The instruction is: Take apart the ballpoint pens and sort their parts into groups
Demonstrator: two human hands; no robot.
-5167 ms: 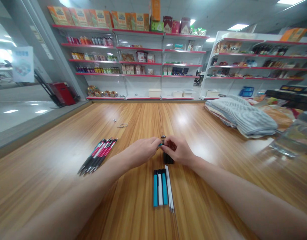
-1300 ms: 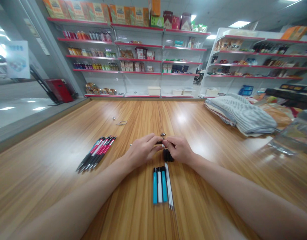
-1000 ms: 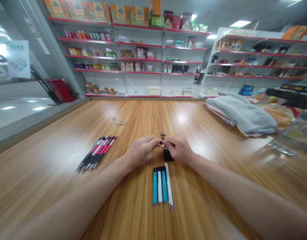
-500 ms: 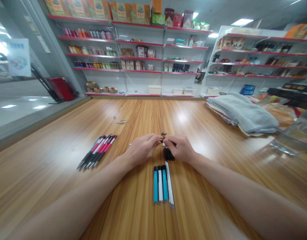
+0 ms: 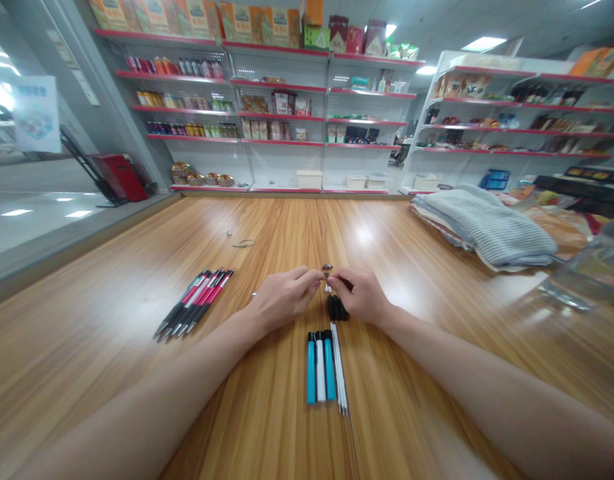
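My left hand [image 5: 283,299] and my right hand [image 5: 361,295] meet fingertip to fingertip over the wooden table [image 5: 111,373], both pinched on a small pen part too tiny to name. A small metal piece [image 5: 327,269] sits just beyond the fingertips. Short black pen pieces [image 5: 335,308] lie under my right hand. Nearer me lie blue and white pen barrels [image 5: 319,368] side by side, with thin white refills [image 5: 340,377] beside them. A row of assembled red and black pens [image 5: 195,310] lies to the left.
Folded striped cloths [image 5: 487,230] lie at the right. A clear plastic container [image 5: 589,270] stands at the far right edge. A small ring and wire bits [image 5: 243,243] lie further back. Store shelves [image 5: 287,113] line the rear wall.
Both hands stay pinched together at the same spot; only the fingers shift slightly. The view has tilted a little.
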